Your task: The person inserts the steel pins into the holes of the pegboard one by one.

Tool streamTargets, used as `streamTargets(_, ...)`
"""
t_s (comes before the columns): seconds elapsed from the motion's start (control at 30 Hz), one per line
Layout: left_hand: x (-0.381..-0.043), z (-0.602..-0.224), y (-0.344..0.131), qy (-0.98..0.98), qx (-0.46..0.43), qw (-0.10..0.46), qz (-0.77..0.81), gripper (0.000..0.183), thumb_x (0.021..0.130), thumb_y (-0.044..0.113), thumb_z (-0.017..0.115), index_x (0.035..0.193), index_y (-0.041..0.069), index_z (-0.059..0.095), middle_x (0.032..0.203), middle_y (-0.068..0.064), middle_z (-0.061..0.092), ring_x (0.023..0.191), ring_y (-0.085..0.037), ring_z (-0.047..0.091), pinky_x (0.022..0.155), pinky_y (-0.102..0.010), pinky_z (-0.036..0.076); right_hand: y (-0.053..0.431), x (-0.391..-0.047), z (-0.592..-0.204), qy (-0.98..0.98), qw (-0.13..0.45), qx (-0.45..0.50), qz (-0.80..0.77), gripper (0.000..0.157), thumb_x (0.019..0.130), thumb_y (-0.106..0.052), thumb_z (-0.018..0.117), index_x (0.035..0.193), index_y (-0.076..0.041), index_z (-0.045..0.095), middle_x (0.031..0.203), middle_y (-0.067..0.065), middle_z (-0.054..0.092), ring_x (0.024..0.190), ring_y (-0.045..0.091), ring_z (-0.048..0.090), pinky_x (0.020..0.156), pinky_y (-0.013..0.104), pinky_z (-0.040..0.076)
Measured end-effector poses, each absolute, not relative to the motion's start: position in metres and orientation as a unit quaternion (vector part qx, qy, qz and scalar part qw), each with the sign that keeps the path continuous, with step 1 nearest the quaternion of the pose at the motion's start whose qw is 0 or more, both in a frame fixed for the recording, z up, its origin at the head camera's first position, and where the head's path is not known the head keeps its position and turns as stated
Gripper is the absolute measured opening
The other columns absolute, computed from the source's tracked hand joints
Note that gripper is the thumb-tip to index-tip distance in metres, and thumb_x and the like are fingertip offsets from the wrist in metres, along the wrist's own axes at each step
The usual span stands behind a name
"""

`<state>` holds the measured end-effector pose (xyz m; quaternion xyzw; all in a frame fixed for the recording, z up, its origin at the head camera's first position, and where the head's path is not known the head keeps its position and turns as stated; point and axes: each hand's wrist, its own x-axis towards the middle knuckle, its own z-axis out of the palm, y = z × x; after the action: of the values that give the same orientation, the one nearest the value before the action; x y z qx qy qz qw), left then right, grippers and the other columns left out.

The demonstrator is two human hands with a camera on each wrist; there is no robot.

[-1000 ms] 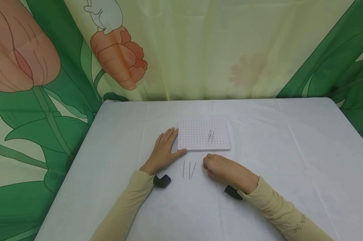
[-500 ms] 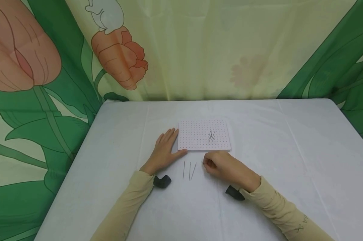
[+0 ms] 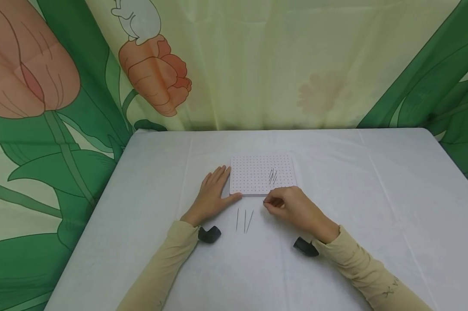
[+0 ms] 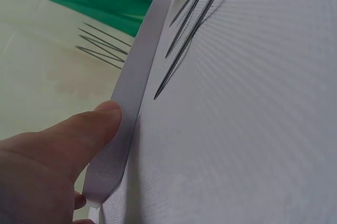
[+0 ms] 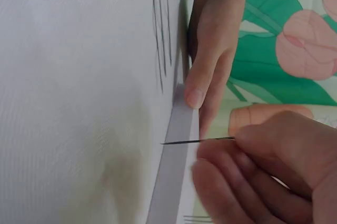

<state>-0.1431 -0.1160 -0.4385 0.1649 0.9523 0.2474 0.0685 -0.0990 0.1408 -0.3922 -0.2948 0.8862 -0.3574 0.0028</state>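
A white pegboard (image 3: 249,175) with rows of small holes lies on the table. Several thin needles (image 3: 273,176) stand in its right half, slightly slanted. My left hand (image 3: 207,196) rests at the board's left side, fingers stretched along that edge and thumb (image 4: 100,121) on the front edge. Between thumb and fingertips my right hand (image 3: 298,209) pinches one dark needle (image 5: 181,142), just off the board's front edge. The needle's pointed end sticks out free of the fingers. Three more needles (image 3: 245,221) lie on the cloth in front of the board, between the hands.
White cloth covers the table (image 3: 354,181). A black wrist device (image 3: 209,234) sits under the left wrist, and another black device (image 3: 306,247) under the right. Behind the table hangs a printed curtain (image 3: 257,65) with flowers and a carrot.
My right hand has risen from the cloth with a needle pinched in its fingertips and moved slightly forward toward the board. The left hand has stayed put.
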Motion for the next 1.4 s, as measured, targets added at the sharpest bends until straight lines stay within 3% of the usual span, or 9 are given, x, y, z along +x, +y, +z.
streamTargets(0.47, -0.142, -0.44, -0.115, 0.951, 0.166, 0.065, 0.253, 0.091, 0.092, 0.058, 0.059, 0.159, 0.011, 0.019, 0.166, -0.01, 0.017, 0.154, -0.024, 0.009, 0.126, -0.043, 0.002, 0.149, -0.105, -0.398, 0.873, -0.113, -0.276, -0.387, 0.007, 0.081, -0.001, 0.078, 0.085, -0.007, 0.079, 0.078, -0.006, 0.074, 0.068, 0.003, 0.066, 0.063, 0.025, 0.059)
streamTargets(0.7, -0.141, -0.44, -0.116, 0.951, 0.164, 0.067, 0.253, 0.092, 0.092, 0.058, 0.059, 0.159, 0.011, 0.019, 0.166, -0.01, 0.017, 0.154, -0.024, 0.009, 0.126, -0.043, 0.002, 0.154, -0.11, -0.402, 0.862, -0.168, -0.256, -0.404, 0.011, 0.079, 0.005, 0.078, 0.085, -0.004, 0.079, 0.083, 0.006, 0.077, 0.069, 0.011, 0.071, 0.063, 0.03, 0.061)
streamTargets(0.83, -0.141, -0.44, -0.116, 0.951, 0.165, 0.067, 0.254, 0.092, 0.092, 0.058, 0.059, 0.159, 0.01, 0.019, 0.166, -0.011, 0.017, 0.154, -0.025, 0.009, 0.126, -0.044, 0.002, 0.157, -0.113, -0.404, 0.864, -0.178, -0.236, -0.408, 0.01, 0.081, 0.003, 0.077, 0.087, -0.005, 0.079, 0.083, 0.008, 0.077, 0.069, 0.013, 0.072, 0.062, 0.028, 0.06)
streamTargets(1.07, -0.142, -0.439, -0.116, 0.952, 0.166, 0.067, 0.248, 0.092, 0.092, 0.058, 0.059, 0.16, 0.011, 0.018, 0.166, -0.01, 0.016, 0.154, -0.024, 0.009, 0.126, -0.043, 0.002, 0.16, -0.117, -0.407, 0.867, -0.18, -0.214, -0.412, 0.01, 0.081, 0.002, 0.078, 0.088, -0.003, 0.08, 0.084, 0.007, 0.077, 0.07, 0.015, 0.072, 0.065, 0.013, 0.055)
streamTargets(1.4, -0.144, -0.44, -0.117, 0.952, 0.17, 0.059, 0.246, 0.092, 0.092, 0.058, 0.059, 0.159, 0.01, 0.019, 0.166, -0.011, 0.017, 0.154, -0.025, 0.01, 0.126, -0.044, 0.003, 0.161, -0.118, -0.407, 0.873, -0.164, -0.199, -0.414, 0.01, 0.081, 0.002, 0.078, 0.089, -0.004, 0.08, 0.084, 0.004, 0.077, 0.072, 0.016, 0.073, 0.066, 0.02, 0.058)
